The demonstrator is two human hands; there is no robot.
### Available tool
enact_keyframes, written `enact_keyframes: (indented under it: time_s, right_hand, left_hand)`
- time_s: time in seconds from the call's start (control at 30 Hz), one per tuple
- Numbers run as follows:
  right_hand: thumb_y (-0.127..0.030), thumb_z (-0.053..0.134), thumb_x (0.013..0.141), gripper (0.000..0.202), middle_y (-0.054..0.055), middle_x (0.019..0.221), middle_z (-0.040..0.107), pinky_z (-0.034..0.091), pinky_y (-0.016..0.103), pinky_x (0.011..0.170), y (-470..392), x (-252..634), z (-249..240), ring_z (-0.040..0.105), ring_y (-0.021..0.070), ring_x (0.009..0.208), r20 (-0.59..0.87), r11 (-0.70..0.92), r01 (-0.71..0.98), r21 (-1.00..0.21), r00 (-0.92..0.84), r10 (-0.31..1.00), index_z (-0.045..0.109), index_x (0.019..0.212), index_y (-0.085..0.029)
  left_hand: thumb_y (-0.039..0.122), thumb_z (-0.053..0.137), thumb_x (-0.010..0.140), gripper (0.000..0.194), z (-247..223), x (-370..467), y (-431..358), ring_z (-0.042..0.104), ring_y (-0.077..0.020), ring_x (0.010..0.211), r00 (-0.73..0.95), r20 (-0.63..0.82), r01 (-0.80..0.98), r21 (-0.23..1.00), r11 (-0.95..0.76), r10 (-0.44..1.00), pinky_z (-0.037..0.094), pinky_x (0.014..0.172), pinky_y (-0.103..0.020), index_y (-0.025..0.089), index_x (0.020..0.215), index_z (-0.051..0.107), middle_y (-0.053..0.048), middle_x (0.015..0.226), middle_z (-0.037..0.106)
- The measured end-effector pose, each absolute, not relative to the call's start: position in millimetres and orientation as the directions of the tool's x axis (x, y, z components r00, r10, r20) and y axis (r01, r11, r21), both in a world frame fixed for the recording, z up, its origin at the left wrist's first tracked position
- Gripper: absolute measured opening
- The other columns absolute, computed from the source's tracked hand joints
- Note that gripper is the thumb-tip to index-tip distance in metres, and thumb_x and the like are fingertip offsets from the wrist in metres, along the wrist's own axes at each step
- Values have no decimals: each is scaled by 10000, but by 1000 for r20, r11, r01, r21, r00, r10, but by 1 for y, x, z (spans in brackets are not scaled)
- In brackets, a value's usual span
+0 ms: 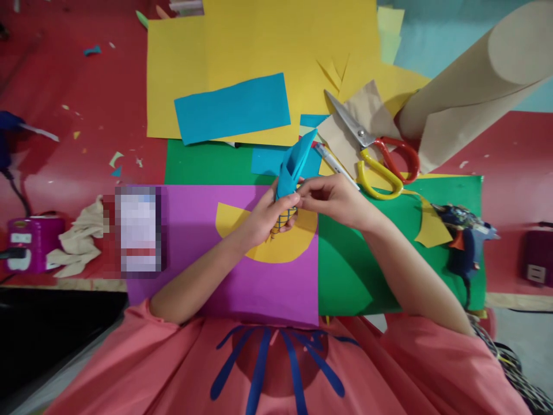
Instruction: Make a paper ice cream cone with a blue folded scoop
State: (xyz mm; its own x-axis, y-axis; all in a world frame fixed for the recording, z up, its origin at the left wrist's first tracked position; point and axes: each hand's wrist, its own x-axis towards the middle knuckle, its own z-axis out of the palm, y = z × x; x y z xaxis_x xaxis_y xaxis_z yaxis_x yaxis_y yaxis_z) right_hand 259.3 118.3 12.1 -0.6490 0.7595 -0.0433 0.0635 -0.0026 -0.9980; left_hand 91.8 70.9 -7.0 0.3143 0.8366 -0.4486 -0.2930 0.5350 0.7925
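Note:
My left hand (268, 214) is wrapped round a small rolled craft piece. It has a blue rolled sheet (290, 176) on top and a yellow part with a dark grid pattern (284, 219) below. From the right, my right hand (330, 196) meets the piece beside my left thumb, its thumb and fingertips pinched together; what they pinch is hidden. Beneath my hands a yellow rounded cutout (279, 251) lies on a purple sheet (194, 276). Scissors (367, 141) with red and yellow handles rest beyond my right hand, and a white marker (337, 166) lies beside them.
A blue strip (233, 109) lies on yellow sheets (285, 34) at the back. A large beige roll (470, 86) leans in from the right. Right of my forearm, a dark blue glue gun (469, 248) rests on a green sheet (358, 271). A phone (138, 230) lies at left.

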Motion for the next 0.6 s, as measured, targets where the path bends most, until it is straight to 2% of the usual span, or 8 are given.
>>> enact_keyframes:
  time_s: [0.1,0.2,0.3,0.43,0.53,0.6]
  right_hand:
    - [-407,733,772,223,-61,521,553,526,414,862,117,261,12,536,111,541,-94,-70,63,-996,-650,754,690,722,-194]
    - [-423,771,733,261,-85,492,452,530,378,786,115,261,12,479,89,508,-112,-112,38,-993,-618,778,666,680,-190]
    - [-466,776,717,297,-65,522,511,529,355,757,114,261,8,516,99,540,-114,-147,-5,-989,-608,785,665,665,-196]
    - [-523,761,709,327,-42,555,579,535,339,737,117,263,2,552,113,562,-114,-145,-1,-989,-606,787,690,681,-204]
    - [-514,716,764,329,-7,668,667,521,317,746,119,266,4,590,124,623,-84,-65,53,-996,-617,782,717,729,-187]
    - [-463,682,812,293,2,703,688,502,298,738,120,268,7,590,123,636,-18,65,106,-992,-641,768,722,748,-179]
  left_hand:
    - [441,704,759,576,-4,92,70,492,-38,426,336,-425,-309,793,525,840,320,333,-146,215,1252,512,64,702,563]
    - [463,731,733,628,-2,93,69,494,-35,421,344,-417,-337,781,526,841,307,323,-144,213,1265,511,55,726,582]
    - [488,740,718,624,0,93,69,475,-37,408,364,-410,-397,744,538,836,298,317,-137,189,1231,548,53,673,572]
    - [538,733,700,586,1,91,72,407,-25,364,450,-437,-472,624,623,779,249,287,-117,174,1141,603,61,600,542]
    - [561,747,661,572,2,88,76,349,-14,327,516,-459,-475,549,688,723,215,262,-111,172,1064,632,72,559,523]
    - [572,749,647,560,1,86,77,330,-17,309,553,-468,-456,524,720,690,203,253,-113,170,1022,642,78,518,504]
